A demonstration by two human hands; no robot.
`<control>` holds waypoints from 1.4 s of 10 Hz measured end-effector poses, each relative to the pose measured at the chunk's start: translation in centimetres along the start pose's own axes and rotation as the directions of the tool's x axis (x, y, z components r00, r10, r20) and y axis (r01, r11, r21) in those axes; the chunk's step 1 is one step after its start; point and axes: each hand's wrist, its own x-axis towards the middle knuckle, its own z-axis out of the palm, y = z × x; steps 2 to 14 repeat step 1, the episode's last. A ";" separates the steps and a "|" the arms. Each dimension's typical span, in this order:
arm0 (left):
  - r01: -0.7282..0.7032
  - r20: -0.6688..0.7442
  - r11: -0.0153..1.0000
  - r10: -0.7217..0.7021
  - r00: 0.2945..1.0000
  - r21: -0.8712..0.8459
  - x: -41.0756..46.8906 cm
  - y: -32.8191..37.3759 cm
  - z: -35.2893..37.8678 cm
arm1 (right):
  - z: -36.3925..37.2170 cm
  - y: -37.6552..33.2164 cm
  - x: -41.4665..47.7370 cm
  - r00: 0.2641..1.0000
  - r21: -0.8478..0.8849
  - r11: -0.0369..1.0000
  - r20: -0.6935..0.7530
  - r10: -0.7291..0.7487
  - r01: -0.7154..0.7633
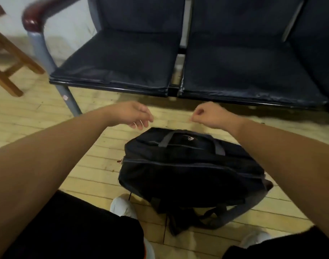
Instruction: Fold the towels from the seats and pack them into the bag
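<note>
Bag [188,171] on floor just before the seats [122,60], zip apparently closed. No towels visible. Left hand [133,114] grip loose, empty; right hand [206,114] grip curled tight, nothing in it. Likely packing finished; next: confirm zip, take handle.

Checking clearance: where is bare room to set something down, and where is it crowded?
Both dark-blue padded seats, left and right, lie bare. So does the pale wooden floor left of the black fabric bag. Crowded: bag straps between the white shoes.
</note>
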 end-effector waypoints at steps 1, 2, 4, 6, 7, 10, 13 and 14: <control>-0.118 -0.021 0.993 0.119 0.993 0.024 1.3 5.0 -1.7 | -4.8 0.4 0.3 0.998 0.145 0.989 -0.051 0.037 -0.029; -0.118 -0.021 0.993 0.119 0.993 0.024 1.3 5.0 -1.7 | -4.8 0.4 0.3 0.998 0.145 0.989 -0.051 0.037 -0.029; -0.118 -0.021 0.993 0.119 0.993 0.024 1.3 5.0 -1.7 | -4.8 0.4 0.3 0.998 0.145 0.989 -0.051 0.037 -0.029; -0.118 -0.021 0.993 0.119 0.993 0.024 1.3 5.0 -1.7 | -4.8 0.4 0.3 0.998 0.145 0.989 -0.051 0.037 -0.029; -0.118 -0.021 0.993 0.119 0.993 0.024 1.3 5.0 -1.7 | -4.8 0.4 0.3 0.998 0.145 0.989 -0.051 0.037 -0.029; -0.118 -0.021 0.993 0.119 0.993 0.024 1.3 5.0 -1.7 | -4.8 0.4 0.3 0.998 0.145 0.989 -0.051 0.037 -0.029; -0.118 -0.021 0.993 0.119 0.993 0.024 1.3 5.0 -1.7 | -4.8 0.4 0.3 0.998 0.145 0.989 -0.051 0.037 -0.029; -0.118 -0.021 0.993 0.119 0.993 0.024 1.3 5.0 -1.7 | -4.8 0.4 0.3 0.998 0.145 0.989 -0.051 0.037 -0.029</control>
